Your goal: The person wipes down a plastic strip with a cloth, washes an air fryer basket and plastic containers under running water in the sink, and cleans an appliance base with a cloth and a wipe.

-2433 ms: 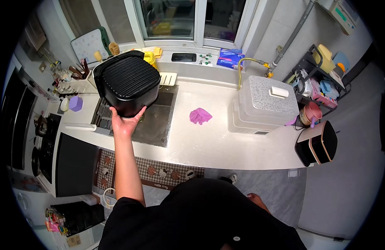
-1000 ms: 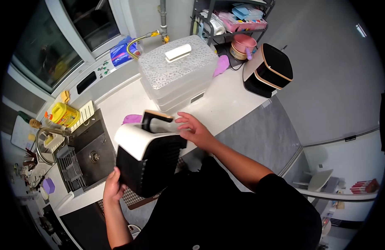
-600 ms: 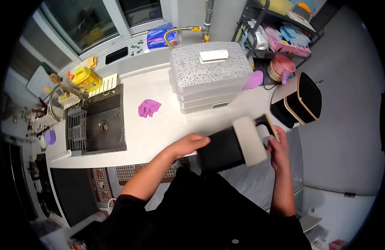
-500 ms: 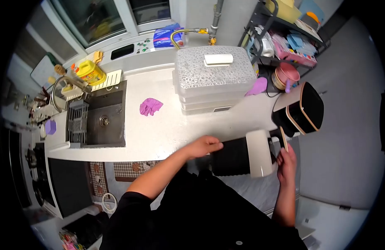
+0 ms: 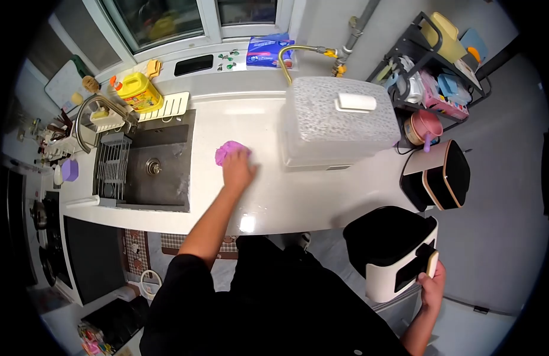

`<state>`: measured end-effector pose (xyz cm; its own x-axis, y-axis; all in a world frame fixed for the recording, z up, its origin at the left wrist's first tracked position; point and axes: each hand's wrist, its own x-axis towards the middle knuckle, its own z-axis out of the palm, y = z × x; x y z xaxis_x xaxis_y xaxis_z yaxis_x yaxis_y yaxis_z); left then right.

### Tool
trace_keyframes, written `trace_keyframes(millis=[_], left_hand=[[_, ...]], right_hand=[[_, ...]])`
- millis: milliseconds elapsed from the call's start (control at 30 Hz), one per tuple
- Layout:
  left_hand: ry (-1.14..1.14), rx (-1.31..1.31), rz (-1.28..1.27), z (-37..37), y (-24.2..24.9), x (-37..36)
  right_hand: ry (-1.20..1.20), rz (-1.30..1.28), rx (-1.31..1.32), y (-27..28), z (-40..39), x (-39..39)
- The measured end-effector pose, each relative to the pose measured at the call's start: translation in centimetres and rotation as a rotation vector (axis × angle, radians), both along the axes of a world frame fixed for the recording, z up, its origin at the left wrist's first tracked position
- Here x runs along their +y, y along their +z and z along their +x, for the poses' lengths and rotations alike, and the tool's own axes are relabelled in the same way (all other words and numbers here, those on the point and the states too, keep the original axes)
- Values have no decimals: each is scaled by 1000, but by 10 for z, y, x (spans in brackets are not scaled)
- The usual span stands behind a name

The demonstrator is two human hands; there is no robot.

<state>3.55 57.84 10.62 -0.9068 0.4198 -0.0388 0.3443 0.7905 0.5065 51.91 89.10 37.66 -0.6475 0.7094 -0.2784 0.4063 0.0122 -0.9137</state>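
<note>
My left hand point(image 5: 239, 169) is on the bunched purple cloth point(image 5: 225, 152) lying on the white counter, its fingers closed over the cloth's right side. With my right hand point(image 5: 432, 285) I grip the handle of an air fryer basket point(image 5: 388, 285). The basket has a white front and a black tub, is tilted, and hangs off the counter's front edge at the right. Its inside looks black. The air fryer body point(image 5: 443, 175), black and beige with a copper-toned trim, stands at the counter's right end.
A lidded translucent storage box point(image 5: 342, 136) stands at the back of the counter. The sink point(image 5: 161, 184) with a drying rack is on the left, near a yellow detergent jug point(image 5: 139, 93). A black shelf rack point(image 5: 432, 101) holds several items at the back right.
My left hand has left the basket and moved left onto the cloth, which is now more bunched. The basket has swung down and right in my right hand. The camera view has shifted.
</note>
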Motion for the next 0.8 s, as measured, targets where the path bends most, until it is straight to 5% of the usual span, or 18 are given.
trace_keyframes(millis=[200, 233, 333, 467, 533, 633, 800], left_hand=[[-158, 365, -27, -84, -109, -43], [-152, 221, 32, -95, -96, -50], [105, 412, 171, -155, -117, -45], [-148, 217, 309, -219, -119, 19], [-326, 369, 73, -205, -134, 63], [-513, 290, 68, -157, -111, 90], [-650, 338, 97, -67, -98, 20]], right_hand=[[-279, 22, 162, -18, -13, -95], [-320, 31, 162, -15, -21, -116], [-418, 23, 157, -21, -17, -157], [-509, 1, 3, -34, -5, -194], [-527, -3, -115, -30, -20, -217], [-525, -25, -190, -34, -27, -235], [-469, -47, -259, -48, -47, -231]])
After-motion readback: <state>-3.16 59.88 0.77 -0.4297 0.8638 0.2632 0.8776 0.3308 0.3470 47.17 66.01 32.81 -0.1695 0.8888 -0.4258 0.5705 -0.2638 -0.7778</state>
